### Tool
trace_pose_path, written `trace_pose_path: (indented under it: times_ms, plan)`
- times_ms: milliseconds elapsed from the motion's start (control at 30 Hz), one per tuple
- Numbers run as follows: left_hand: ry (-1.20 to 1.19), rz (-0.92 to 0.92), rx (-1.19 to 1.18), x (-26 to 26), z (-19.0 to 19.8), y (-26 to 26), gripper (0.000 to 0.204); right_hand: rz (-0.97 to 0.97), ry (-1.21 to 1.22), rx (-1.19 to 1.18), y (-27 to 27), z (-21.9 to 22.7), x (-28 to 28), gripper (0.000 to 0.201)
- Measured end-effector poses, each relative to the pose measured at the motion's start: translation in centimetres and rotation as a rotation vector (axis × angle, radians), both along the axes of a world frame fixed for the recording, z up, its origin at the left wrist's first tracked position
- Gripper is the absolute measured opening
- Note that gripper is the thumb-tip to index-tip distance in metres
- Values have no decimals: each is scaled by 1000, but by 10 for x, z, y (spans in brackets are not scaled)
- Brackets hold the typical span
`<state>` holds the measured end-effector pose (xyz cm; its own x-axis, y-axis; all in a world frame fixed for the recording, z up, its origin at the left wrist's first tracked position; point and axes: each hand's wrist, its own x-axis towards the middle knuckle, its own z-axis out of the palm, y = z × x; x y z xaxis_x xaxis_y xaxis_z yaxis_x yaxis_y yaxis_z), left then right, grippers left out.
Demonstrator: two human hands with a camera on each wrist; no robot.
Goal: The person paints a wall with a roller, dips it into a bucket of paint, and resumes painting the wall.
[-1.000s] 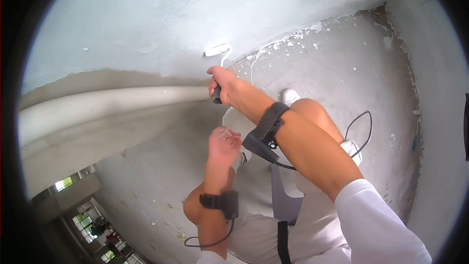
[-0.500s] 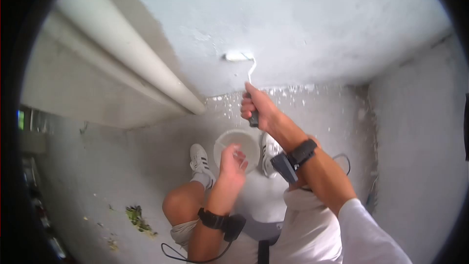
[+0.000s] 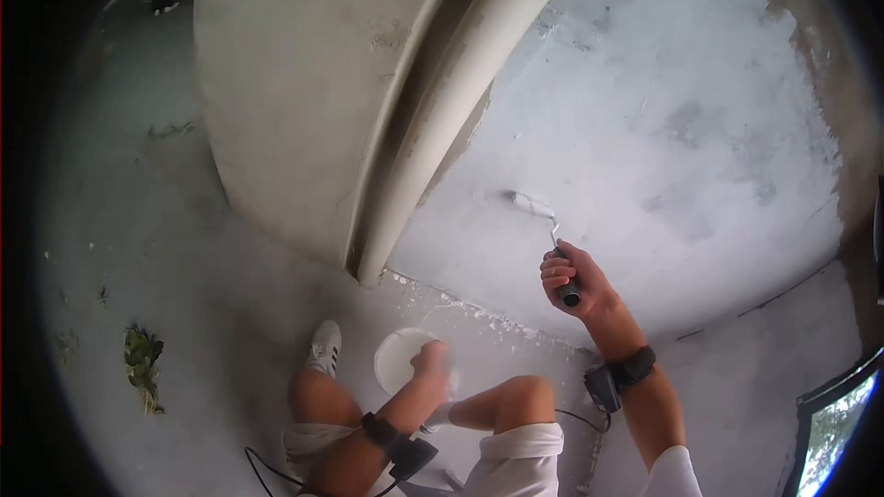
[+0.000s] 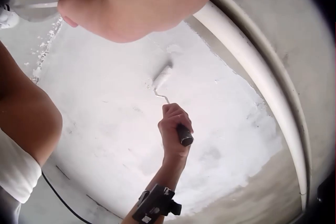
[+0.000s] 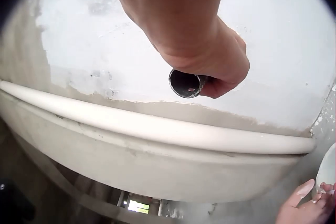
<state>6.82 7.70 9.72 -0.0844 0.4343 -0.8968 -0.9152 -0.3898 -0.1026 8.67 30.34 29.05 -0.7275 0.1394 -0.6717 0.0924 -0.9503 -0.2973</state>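
Observation:
My right hand (image 3: 573,278) grips the dark handle of a small paint roller (image 3: 531,204). The roller's white sleeve lies against the pale-painted wall, joined to the handle by a bent wire. In the right wrist view, the handle's hollow end (image 5: 185,83) shows below the hand. Low in the head view my left hand (image 3: 429,375) is over the right side of a white bucket (image 3: 379,359), blurred. In the right wrist view the left thumb (image 5: 300,191) stands apart from whitish fingertips beside the bucket. I cannot tell whether the left fingers hold a pale strip there.
A thick pale pipe (image 3: 460,92) runs along the wall's left side, beside a grey ledge (image 3: 285,101). White paint specks (image 3: 479,313) mark the floor along the wall. Leaves (image 3: 143,364) lie at left. A white shoe (image 3: 325,347) stands left of the bucket, and a window (image 3: 838,437) shows at right.
The head view has swung round, bringing more wall and the window into sight. The right hand now holds the roller higher on the wall. The left hand stays by the bucket.

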Motion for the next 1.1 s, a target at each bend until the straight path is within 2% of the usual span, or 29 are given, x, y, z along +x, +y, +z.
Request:
trace_pose_path:
  times_ms: [67, 100, 133, 167, 267, 367, 467, 500, 600, 633, 733, 767, 800, 833, 867, 900, 933, 1000, 1067, 1100]
  plan:
    - [-684, 536, 346, -2, 22, -39, 14, 13, 32, 25, -12, 26, -2, 32]
    - [-1038, 793, 512, -2, 33, -59, 17, 21, 54, 42, -17, 42, -3, 32]
    - [-1416, 1037, 684, -5, 57, -79, 24, 30, 67, 73, -27, 79, -8, 31]
    - [-1786, 1285, 837, -7, 58, -82, 32, 57, 90, 91, -23, 92, -11, 30]
    - [-1908, 1101, 935, -14, 41, -84, 47, 110, 120, 322, -40, 143, -19, 28]
    - [-1891, 1175, 954, -16, 35, -96, 42, 151, 160, 491, -62, 174, -26, 26]
    - [-1909, 1242, 925, -15, 25, -101, 42, 210, 197, 625, -65, 171, -37, 27]
    - [-1917, 1281, 903, -14, 23, -99, 43, 167, 175, 609, -69, 166, -41, 28]
    - [-1900, 1206, 967, -21, 24, -104, 44, 161, 53, 644, -72, 130, -56, 29]
    - [-1886, 1148, 1002, -24, 33, -108, 45, 135, -12, 592, -67, 113, -63, 30]
    - [-1981, 1247, 913, -25, 61, -118, 45, 135, -62, 356, -42, 34, -79, 29]
    - [-1935, 1242, 873, -27, 59, -112, 36, 135, -75, 328, -35, 10, -82, 29]
    - [-1547, 1155, 800, -28, 53, -102, 28, 138, -92, 297, -30, -15, -85, 29]
    - [-849, 754, 679, -30, 44, -92, 20, 143, -109, 262, -26, -41, -88, 29]
    - [-250, 332, 431, -35, 24, -76, 14, 150, -124, 256, -23, -68, -92, 29]
    - [57, 107, 214, -34, 9, -67, 13, 156, -146, 246, -18, -96, -94, 29]
    - [204, -69, 6, -29, 3, -63, 17, 156, -168, 231, -16, -123, -94, 28]
    - [245, -148, -255, -24, -10, -57, 32, 150, -174, 201, -11, -174, -95, 28]
    - [497, -204, -204, -11, -47, -62, 38, 130, -162, 161, -8, -221, -96, 29]
    - [375, -199, -234, -22, -37, -56, 37, 112, -151, 137, -6, -243, -98, 29]
